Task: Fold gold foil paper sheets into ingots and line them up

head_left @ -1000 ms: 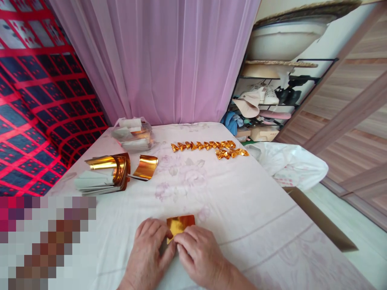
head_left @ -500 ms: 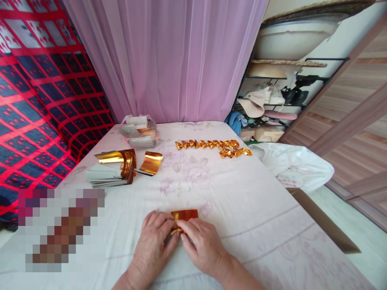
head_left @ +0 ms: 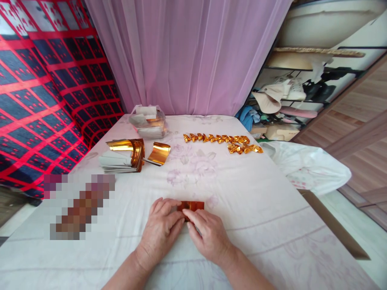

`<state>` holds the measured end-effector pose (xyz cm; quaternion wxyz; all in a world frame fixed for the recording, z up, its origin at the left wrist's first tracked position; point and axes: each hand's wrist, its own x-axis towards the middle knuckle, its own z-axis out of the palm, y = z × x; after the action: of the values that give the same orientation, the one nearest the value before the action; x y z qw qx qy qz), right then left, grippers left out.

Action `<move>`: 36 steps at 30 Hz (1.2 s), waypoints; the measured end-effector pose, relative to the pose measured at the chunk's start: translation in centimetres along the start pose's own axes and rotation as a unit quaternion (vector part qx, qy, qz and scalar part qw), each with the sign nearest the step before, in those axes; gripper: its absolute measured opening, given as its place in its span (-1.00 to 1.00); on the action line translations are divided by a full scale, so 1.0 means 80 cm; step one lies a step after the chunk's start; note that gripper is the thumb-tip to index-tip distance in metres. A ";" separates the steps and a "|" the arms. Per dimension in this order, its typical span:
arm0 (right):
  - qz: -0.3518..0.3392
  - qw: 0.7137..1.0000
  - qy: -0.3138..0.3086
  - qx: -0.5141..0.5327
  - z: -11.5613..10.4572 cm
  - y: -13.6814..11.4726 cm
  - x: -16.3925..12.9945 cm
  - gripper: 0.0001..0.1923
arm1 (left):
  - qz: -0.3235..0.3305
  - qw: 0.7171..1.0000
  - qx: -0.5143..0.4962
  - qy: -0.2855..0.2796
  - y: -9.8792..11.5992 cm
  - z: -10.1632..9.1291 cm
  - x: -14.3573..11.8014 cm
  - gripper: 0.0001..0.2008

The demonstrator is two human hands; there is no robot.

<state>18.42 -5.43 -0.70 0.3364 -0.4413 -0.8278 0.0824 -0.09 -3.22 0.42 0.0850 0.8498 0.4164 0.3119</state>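
Note:
In front of me on the cloth, my left hand (head_left: 161,225) and my right hand (head_left: 211,233) work close together on a small sheet of gold foil paper (head_left: 195,206). The left fingers press down its left part. My right thumb and index finger pinch near its front edge, close to the left thumb. Fingers cover much of the front edge, so how it is folded there is partly hidden. Farther off lie a stack of gold foil paper (head_left: 119,162), its white backs showing, and a loose curled sheet (head_left: 160,153).
Twisted gold foil pieces (head_left: 216,138) form a row at the far right of the floral tablecloth (head_left: 199,181). A clear bag (head_left: 148,127) of paper stands at the back left. Right of the table are a white plastic bag (head_left: 314,165) and a shelf rack. A blurred patch covers the left.
The view has shifted slightly, moving everything on the table. The foil's front edge, bright and raised between my fingers before, now lies lower, and less of the sheet shows beyond my hands.

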 end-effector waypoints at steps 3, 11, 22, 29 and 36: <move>0.003 1.000 0.022 -0.009 -0.002 0.001 0.001 -0.66 | 0.014 1.000 0.005 -0.004 0.002 -0.002 0.000 -0.82; 0.017 1.000 0.012 -0.017 -0.003 0.003 0.000 -0.62 | 0.041 0.999 0.005 -0.021 0.003 0.001 -0.003 -0.79; 0.059 0.995 0.011 0.076 0.002 0.012 0.000 -0.58 | 0.086 0.993 -0.029 -0.079 0.007 -0.005 0.002 -0.81; 0.051 0.997 -0.001 0.055 0.002 0.015 -0.002 -0.57 | 0.100 0.990 -0.043 -0.092 0.011 -0.007 0.004 -0.82; 0.050 0.998 -0.003 0.046 0.003 0.015 -0.001 -0.60 | 0.105 0.989 -0.047 -0.092 0.011 -0.009 0.004 -0.83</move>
<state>19.13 -4.74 -1.44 0.3498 -0.4657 -0.8010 0.1384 0.22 -3.58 1.47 0.1291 0.9088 0.3007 0.2590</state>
